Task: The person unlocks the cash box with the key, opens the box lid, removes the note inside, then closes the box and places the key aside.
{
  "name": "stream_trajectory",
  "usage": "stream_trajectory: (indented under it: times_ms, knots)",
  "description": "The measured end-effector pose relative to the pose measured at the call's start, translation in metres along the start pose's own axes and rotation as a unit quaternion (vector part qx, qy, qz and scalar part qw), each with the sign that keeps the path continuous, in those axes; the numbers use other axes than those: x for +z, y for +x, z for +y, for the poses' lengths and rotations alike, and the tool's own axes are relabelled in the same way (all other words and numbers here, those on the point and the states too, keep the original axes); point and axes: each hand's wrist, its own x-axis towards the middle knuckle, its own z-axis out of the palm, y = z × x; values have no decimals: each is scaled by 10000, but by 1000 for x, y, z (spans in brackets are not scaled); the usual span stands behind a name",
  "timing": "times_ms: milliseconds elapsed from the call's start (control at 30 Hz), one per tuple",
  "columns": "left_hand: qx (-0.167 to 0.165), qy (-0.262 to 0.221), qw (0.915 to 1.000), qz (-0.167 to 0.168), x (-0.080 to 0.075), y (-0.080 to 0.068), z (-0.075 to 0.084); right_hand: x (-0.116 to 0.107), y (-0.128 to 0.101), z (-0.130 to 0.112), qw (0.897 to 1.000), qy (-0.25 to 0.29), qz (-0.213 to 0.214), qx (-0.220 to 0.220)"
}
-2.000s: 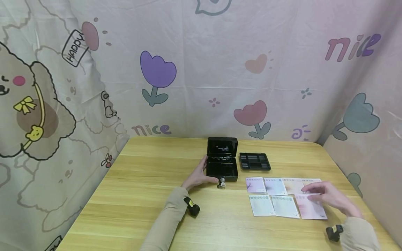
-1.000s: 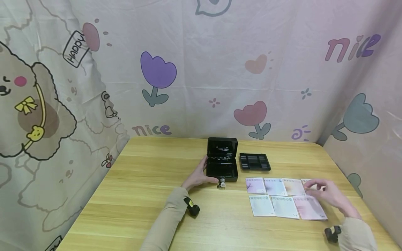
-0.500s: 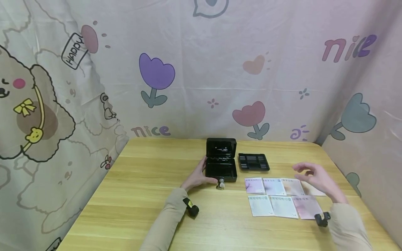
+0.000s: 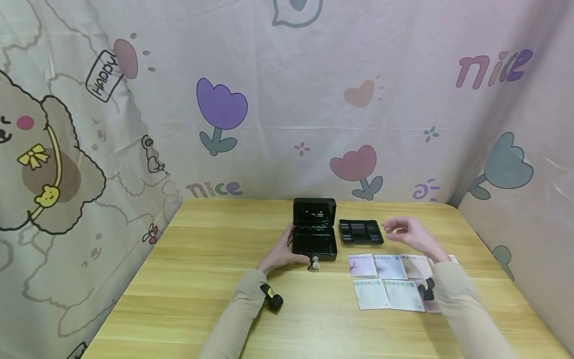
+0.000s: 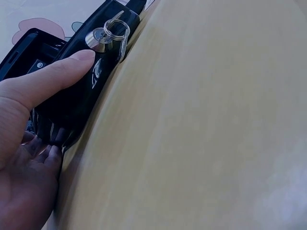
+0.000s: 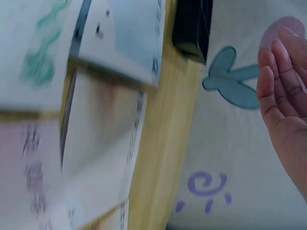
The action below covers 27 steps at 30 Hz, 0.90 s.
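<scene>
An open black cash box [image 4: 314,244] stands at the middle of the table, its lid raised at the back. My left hand [image 4: 279,255] grips its front left corner. In the left wrist view the thumb [image 5: 62,76] presses the front beside the lock [image 5: 98,39], where a key hangs on a ring; the other fingers lie along the side. My right hand [image 4: 410,234] hovers just right of a black compartment tray [image 4: 361,232], fingers loosely bent with nothing between them. The right wrist view shows this hand [image 6: 285,91] at its right edge.
Stacks of pastel printed paper slips lie in two rows at the right, among them a blue one [image 4: 391,267] and a pale green one [image 4: 371,294]. My right forearm [image 4: 466,304] covers part of them. A printed cloth [image 4: 278,99] hangs behind the table.
My right hand has lifted from the far-right paper slips and moved left and back to beside the tray. My left hand stays on the cash box.
</scene>
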Motion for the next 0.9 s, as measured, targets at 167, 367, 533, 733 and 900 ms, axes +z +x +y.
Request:
stream_trajectory:
  times_ms: [167,367,533,733,900]
  knots:
    - [17,22,10000,-4,0,0,0,13,18,1,9998,97,-180,-23]
    - [-2,6,10000,10,0,-1,0,26,34,4,9991,214,-369,22]
    - [19,-2,10000,15,0,0,0,35,44,9,9983,290,-479,171]
    - [10,-39,10000,3,0,0,-2,43,51,15,9984,262,-440,257]
    - [14,-23,10000,-1,1,-1,-2,47,56,18,9984,146,-395,365]
